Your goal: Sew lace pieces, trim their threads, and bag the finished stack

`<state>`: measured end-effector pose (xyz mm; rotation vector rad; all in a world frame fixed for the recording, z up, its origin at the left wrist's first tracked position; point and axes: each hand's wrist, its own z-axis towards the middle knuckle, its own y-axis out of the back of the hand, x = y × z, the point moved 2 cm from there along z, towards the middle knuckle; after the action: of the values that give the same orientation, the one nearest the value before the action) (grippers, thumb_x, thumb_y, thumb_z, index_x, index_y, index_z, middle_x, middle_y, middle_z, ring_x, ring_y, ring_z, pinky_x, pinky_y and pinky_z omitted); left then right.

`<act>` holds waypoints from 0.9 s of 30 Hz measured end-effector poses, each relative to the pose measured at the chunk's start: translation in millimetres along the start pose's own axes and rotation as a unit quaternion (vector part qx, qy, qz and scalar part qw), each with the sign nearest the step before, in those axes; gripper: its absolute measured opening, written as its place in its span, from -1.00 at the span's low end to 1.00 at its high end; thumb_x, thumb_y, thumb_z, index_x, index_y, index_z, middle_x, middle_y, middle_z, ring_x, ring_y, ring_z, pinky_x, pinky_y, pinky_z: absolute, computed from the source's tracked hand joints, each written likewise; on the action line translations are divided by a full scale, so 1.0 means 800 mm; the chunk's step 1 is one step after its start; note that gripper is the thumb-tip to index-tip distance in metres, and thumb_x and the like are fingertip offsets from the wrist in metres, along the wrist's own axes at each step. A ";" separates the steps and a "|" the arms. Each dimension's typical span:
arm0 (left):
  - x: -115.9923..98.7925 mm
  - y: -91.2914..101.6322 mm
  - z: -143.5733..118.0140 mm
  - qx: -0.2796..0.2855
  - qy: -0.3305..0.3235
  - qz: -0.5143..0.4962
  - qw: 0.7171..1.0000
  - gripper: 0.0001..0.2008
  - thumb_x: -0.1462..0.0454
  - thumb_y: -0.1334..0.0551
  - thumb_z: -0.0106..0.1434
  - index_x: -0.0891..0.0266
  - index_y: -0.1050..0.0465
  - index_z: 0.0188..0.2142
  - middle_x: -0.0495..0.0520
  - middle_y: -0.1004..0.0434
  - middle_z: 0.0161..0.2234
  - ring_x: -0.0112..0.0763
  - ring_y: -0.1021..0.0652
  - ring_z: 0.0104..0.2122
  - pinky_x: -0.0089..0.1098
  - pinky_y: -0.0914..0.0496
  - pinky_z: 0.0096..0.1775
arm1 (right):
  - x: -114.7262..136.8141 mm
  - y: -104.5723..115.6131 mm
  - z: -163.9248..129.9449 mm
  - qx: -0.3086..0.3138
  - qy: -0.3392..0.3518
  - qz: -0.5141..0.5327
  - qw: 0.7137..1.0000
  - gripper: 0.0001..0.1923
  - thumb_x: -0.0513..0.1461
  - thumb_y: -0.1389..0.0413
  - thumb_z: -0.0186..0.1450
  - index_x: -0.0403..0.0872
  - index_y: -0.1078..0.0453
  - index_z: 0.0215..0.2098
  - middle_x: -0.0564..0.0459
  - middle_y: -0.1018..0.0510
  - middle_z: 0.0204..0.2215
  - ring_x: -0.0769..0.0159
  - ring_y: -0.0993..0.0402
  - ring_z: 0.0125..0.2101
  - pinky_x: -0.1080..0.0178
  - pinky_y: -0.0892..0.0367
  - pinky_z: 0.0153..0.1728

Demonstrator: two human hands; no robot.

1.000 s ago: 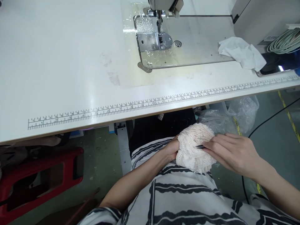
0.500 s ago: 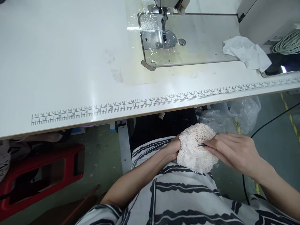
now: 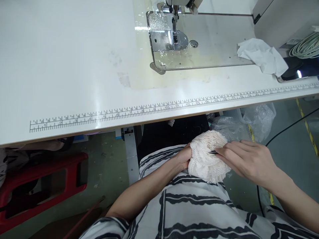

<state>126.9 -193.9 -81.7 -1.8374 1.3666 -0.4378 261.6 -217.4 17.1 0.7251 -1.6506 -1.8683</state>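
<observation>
Holding a lace bundle (image 3: 208,159) in the lap, below the table edge (image 3: 159,121): left hand (image 3: 183,159) grips its left side; right hand (image 3: 245,159) pinches a thin dark tool (image 3: 212,152) pointing left into it.

Ruffled cream lace bundle (image 3: 208,159), seemingly cotton; glossy white table (image 3: 74,66); shiny metal needle plate (image 3: 165,39).

A sewing machine (image 3: 174,36) stands at the far side of the table (image 3: 62,66), with a crumpled cloth (image 3: 261,59) to its right. A ruler strip (image 3: 149,109) runs along the table's near edge. Below that edge, a lace bundle (image 3: 206,159) lies in the person's lap, between the left hand (image 3: 183,159) and the right hand (image 3: 246,159). A stool (image 3: 45,186) stands on the floor to the left, and a plastic bag (image 3: 256,119) lies to the right.
</observation>
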 end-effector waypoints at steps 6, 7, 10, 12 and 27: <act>0.000 0.000 -0.001 0.011 -0.002 -0.002 1.000 -0.78 0.37 -0.15 0.26 0.33 -0.58 -0.20 0.15 -0.63 -0.15 -0.26 -0.58 -0.07 -0.41 -0.45 -0.04 | 0.002 -0.002 -0.001 0.014 0.006 -0.007 1.000 -0.92 -0.39 -0.14 0.32 -0.12 -0.35 -0.26 0.15 -0.51 -0.51 0.43 -0.42 -0.49 0.27 -0.14 -0.49; 0.000 0.001 0.000 0.010 -0.003 -0.005 1.000 -0.77 0.37 -0.14 0.27 0.33 -0.58 -0.19 0.16 -0.63 -0.15 -0.25 -0.58 -0.07 -0.40 -0.45 -0.04 | 0.002 -0.002 -0.001 0.016 0.006 -0.007 1.000 -0.92 -0.39 -0.15 0.31 -0.13 -0.35 -0.26 0.15 -0.51 -0.50 0.42 -0.42 -0.49 0.27 -0.14 -0.49; 0.001 0.003 0.001 0.004 -0.002 -0.011 1.000 -0.76 0.37 -0.13 0.29 0.36 -0.56 -0.16 0.17 -0.63 -0.15 -0.25 -0.58 -0.07 -0.39 -0.46 -0.05 | 0.001 -0.003 -0.003 0.016 0.001 -0.009 1.000 -0.92 -0.39 -0.14 0.32 -0.12 -0.34 -0.26 0.15 -0.51 -0.49 0.43 -0.42 -0.49 0.27 -0.13 -0.49; 0.002 0.004 0.002 0.006 0.000 -0.011 1.000 -0.77 0.35 -0.16 0.27 0.36 -0.55 -0.15 0.18 -0.62 -0.13 -0.26 -0.58 -0.07 -0.40 -0.46 -0.06 | 0.001 -0.003 -0.005 0.016 -0.002 -0.012 1.000 -0.91 -0.39 -0.14 0.32 -0.11 -0.34 -0.26 0.16 -0.51 -0.48 0.43 -0.41 -0.50 0.27 -0.12 -0.49; 0.006 0.009 0.005 0.020 -0.012 -0.017 1.000 -0.78 0.35 -0.18 0.23 0.33 -0.58 -0.20 0.17 -0.63 -0.15 -0.22 -0.58 -0.07 -0.39 -0.48 -0.06 | 0.001 -0.007 -0.003 0.008 0.003 -0.022 1.000 -0.91 -0.38 -0.15 0.32 -0.12 -0.32 -0.29 0.16 -0.49 -0.51 0.43 -0.40 -0.51 0.26 -0.09 -0.51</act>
<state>126.7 -197.1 -90.7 -1.8289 1.3026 -0.4555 262.4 -219.2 11.4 0.7773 -1.6601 -1.8842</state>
